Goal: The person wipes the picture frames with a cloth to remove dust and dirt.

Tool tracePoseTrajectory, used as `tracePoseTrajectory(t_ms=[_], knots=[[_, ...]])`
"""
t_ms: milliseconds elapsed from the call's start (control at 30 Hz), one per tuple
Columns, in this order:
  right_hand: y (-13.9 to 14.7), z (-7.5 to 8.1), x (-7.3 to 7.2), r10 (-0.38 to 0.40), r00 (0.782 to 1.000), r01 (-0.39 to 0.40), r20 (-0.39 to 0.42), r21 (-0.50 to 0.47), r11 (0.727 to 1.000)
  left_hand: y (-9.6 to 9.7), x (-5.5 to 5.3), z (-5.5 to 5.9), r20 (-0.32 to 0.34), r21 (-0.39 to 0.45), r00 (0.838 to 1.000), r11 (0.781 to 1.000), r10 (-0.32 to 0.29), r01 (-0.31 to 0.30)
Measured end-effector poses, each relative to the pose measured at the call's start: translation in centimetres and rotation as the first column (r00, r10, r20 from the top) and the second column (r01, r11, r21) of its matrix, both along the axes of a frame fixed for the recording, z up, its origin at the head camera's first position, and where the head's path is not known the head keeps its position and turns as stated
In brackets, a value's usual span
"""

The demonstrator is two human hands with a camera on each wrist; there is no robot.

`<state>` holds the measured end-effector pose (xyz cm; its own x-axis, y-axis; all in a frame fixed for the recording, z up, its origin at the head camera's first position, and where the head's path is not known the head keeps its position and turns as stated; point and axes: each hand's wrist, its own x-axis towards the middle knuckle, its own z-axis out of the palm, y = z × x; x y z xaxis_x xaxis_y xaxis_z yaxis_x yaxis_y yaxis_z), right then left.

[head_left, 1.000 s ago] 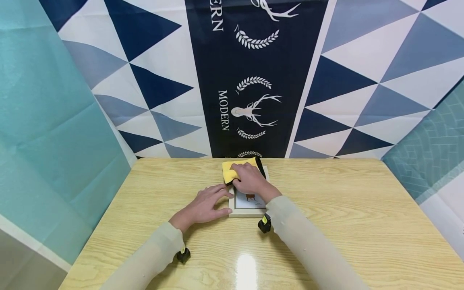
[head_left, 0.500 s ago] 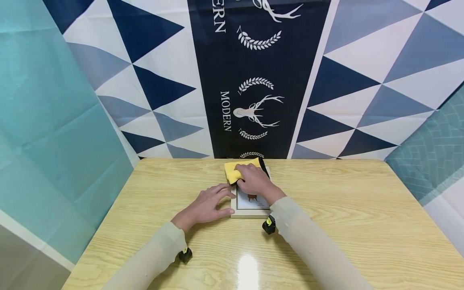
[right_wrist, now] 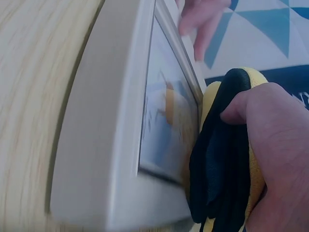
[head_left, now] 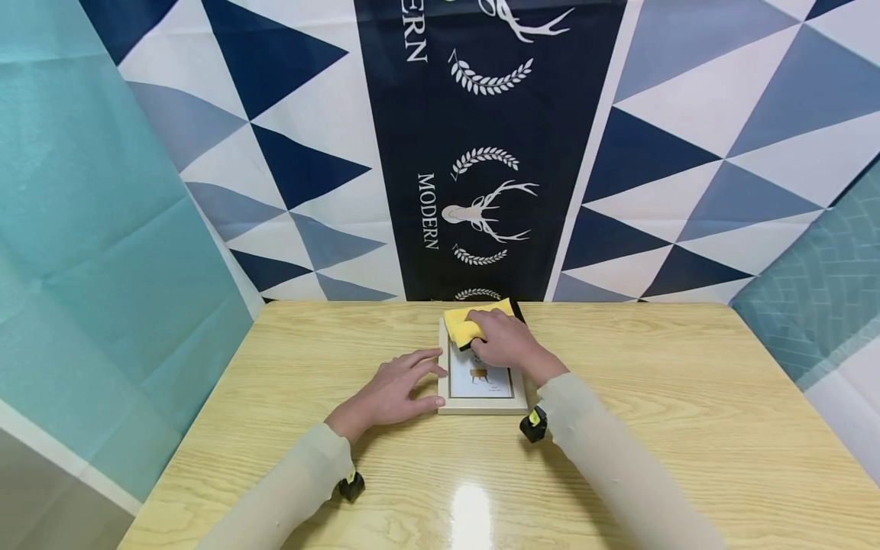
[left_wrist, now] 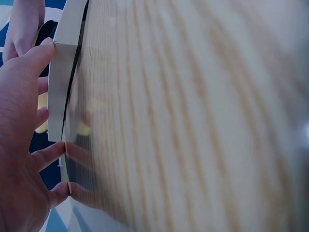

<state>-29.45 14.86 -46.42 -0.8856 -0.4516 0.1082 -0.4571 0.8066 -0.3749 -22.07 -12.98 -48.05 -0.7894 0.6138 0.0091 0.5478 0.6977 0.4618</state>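
Observation:
A pale picture frame (head_left: 483,407) lies flat on the wooden table, with a print of a small orange-brown object in it. My right hand (head_left: 507,340) grips a folded yellow cloth (head_left: 459,325) with black edging and presses it on the far part of the frame. In the right wrist view the thumb lies over the cloth's dark side (right_wrist: 224,150). Beside the frame's left edge is my left hand (head_left: 392,388), fingers spread and thumb touching the near left corner. The left wrist view shows its fingertips at the frame's side (left_wrist: 62,96) and on the tabletop.
The wooden table (head_left: 653,412) extends to both sides of the frame. A patterned backdrop (head_left: 481,153) rises just behind its far edge. A teal sheet (head_left: 103,229) hangs on the left. Wrist cameras (head_left: 533,425) sit on both forearms.
My right hand has slid the yellow cloth to the right across the frame, uncovering the frame's upper left side and more of the print. The left hand stays at the left edge.

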Motion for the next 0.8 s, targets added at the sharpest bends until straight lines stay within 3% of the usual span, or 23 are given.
tracePoseTrajectory(t_ms=[67,200,233,267,467,500,600,800], knots=[[0.4,0.8,0.5,-0.011,1.0,0.011,0.018,-0.006,1.0,-0.1,0.0,0.0,0.005,-0.003,1.0,1.0,0.005,-0.005],[1.5,0.9,0.6,-0.021,0.999,0.022,0.028,-0.028,0.999,-0.1,0.1,0.0,0.012,-0.006,1.0,1.0,0.01,-0.01],[1.3,1.8,1.3,-0.044,0.998,0.045,0.045,-0.024,0.999,-0.1,0.1,0.0,0.012,-0.005,1.0,1.0,0.009,-0.009],[2.2,0.7,0.5,-0.017,0.999,0.019,0.031,-0.054,0.998,0.0,0.0,0.0,0.013,-0.004,1.0,1.0,0.008,-0.008],[2.9,-0.2,0.1,0.001,1.0,-0.002,-0.016,-0.084,0.996,-0.1,0.1,-0.1,0.01,0.007,1.0,1.0,0.008,-0.008],[2.3,0.8,0.8,-0.027,1.0,0.027,-0.005,-0.065,0.998,-0.1,0.1,-0.1,0.008,0.008,1.0,1.0,0.007,-0.007],[2.0,1.5,1.1,-0.04,0.999,0.041,0.015,-0.074,0.996,-0.1,0.0,-0.2,0.004,0.008,1.0,1.0,0.002,-0.002],[2.0,2.3,0.5,-0.071,0.998,0.07,-0.001,-0.114,0.991,-0.1,0.2,-0.1,-0.008,0.022,1.0,1.0,-0.004,0.004]])
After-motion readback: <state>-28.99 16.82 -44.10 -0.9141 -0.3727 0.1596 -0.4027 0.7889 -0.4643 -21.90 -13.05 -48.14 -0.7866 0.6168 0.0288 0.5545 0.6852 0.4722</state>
